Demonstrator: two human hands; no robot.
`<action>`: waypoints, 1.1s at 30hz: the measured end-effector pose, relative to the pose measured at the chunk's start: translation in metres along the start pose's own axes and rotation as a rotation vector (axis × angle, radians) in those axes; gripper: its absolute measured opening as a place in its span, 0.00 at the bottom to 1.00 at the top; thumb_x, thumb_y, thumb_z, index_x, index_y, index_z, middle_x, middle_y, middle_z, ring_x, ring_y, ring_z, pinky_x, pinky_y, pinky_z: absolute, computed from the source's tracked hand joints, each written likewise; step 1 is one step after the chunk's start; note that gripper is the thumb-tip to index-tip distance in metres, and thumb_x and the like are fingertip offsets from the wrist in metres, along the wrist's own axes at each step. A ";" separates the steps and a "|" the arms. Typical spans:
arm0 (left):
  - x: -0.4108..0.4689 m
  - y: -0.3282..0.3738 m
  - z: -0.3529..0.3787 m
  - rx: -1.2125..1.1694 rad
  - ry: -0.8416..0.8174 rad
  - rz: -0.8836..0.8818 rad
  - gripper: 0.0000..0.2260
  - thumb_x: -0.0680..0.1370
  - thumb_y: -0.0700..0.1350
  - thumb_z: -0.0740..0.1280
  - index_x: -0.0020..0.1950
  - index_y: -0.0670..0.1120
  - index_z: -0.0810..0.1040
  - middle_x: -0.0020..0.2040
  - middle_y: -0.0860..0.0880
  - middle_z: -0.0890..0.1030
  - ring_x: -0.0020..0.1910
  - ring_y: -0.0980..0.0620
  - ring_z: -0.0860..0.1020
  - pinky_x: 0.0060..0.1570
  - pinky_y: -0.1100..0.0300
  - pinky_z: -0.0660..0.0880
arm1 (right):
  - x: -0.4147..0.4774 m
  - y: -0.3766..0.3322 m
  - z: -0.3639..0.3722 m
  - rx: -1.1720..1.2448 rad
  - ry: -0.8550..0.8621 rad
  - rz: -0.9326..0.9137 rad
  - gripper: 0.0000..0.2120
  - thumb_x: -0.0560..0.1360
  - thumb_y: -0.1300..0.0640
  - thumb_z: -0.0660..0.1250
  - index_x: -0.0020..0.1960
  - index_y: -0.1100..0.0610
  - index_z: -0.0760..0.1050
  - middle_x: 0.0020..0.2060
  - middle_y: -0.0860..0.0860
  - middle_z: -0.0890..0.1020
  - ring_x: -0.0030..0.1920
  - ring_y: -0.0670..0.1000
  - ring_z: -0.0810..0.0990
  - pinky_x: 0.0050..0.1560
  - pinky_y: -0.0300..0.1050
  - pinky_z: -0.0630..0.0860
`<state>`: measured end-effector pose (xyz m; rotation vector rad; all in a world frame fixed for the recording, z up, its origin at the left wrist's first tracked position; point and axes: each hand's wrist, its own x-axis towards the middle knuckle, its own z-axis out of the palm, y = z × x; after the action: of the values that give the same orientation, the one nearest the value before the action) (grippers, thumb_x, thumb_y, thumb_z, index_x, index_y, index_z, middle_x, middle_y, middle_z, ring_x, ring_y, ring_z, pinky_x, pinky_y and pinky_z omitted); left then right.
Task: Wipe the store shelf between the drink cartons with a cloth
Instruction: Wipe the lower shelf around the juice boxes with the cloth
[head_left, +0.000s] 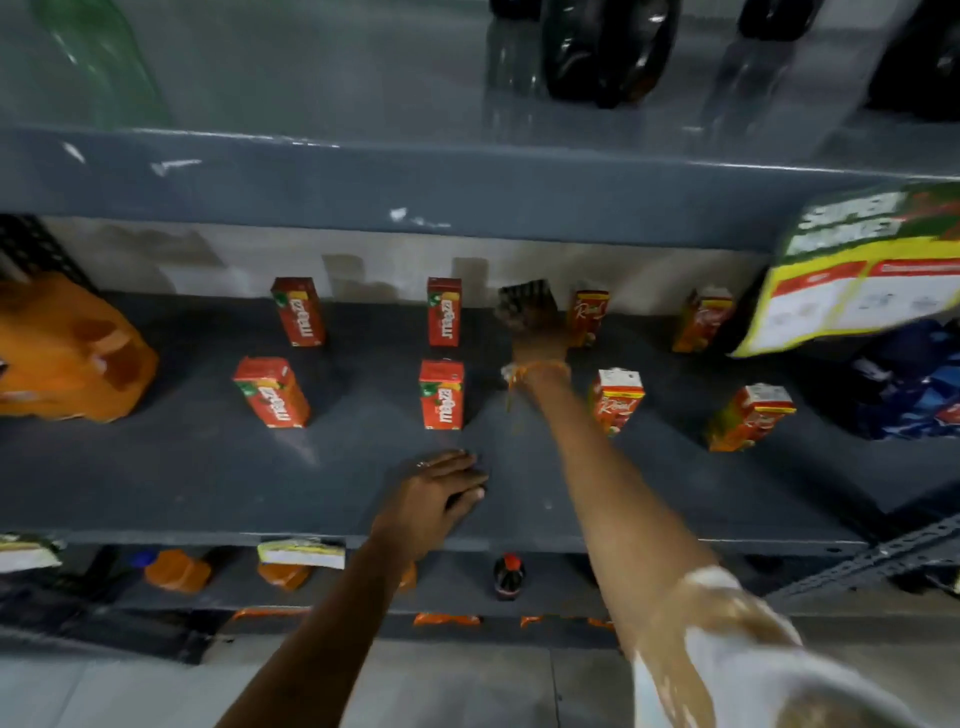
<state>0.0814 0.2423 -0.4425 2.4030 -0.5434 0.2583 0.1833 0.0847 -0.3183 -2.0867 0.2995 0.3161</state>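
A dark grey shelf (208, 467) holds several red and orange drink cartons in two rows. My right hand (537, 332) reaches deep to the back of the shelf, between a red carton (444, 312) and an orange carton (588, 317). It is shut on a dark checked cloth (524, 301) that touches the shelf near the back wall. My left hand (441, 493) rests flat on the shelf's front part, fingers slightly spread, holding nothing. A front red carton (441, 395) and a front orange carton (615, 400) stand on either side of my right forearm.
An orange pack (67, 353) lies at the shelf's left end and blue packs (909, 384) at the right. A yellow price sign (862, 280) hangs from the upper shelf edge (467, 182). Bottles stand above and on the lower shelf (509, 577).
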 end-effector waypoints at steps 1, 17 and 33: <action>0.001 -0.003 0.002 -0.021 0.011 -0.001 0.20 0.76 0.58 0.59 0.53 0.46 0.82 0.57 0.46 0.81 0.60 0.53 0.74 0.63 0.60 0.67 | 0.024 -0.008 0.004 -0.175 -0.080 0.073 0.17 0.78 0.57 0.58 0.64 0.65 0.70 0.64 0.62 0.73 0.69 0.60 0.67 0.67 0.49 0.66; 0.000 0.003 -0.005 0.012 0.026 0.019 0.17 0.75 0.54 0.59 0.53 0.46 0.82 0.57 0.47 0.81 0.60 0.51 0.75 0.60 0.57 0.72 | 0.072 0.039 0.052 -0.759 0.109 -0.251 0.36 0.73 0.56 0.63 0.74 0.46 0.48 0.77 0.55 0.51 0.75 0.63 0.50 0.76 0.59 0.50; -0.048 0.015 -0.039 0.523 -0.175 -0.238 0.31 0.79 0.59 0.36 0.68 0.48 0.69 0.67 0.49 0.73 0.66 0.47 0.70 0.61 0.43 0.67 | -0.122 0.140 0.051 -0.662 0.184 -0.533 0.28 0.67 0.67 0.64 0.65 0.49 0.71 0.68 0.55 0.74 0.67 0.64 0.70 0.67 0.61 0.69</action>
<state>0.0303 0.2719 -0.4197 2.9888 -0.2810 0.0908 0.0167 0.0692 -0.4135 -2.7464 -0.3039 -0.1244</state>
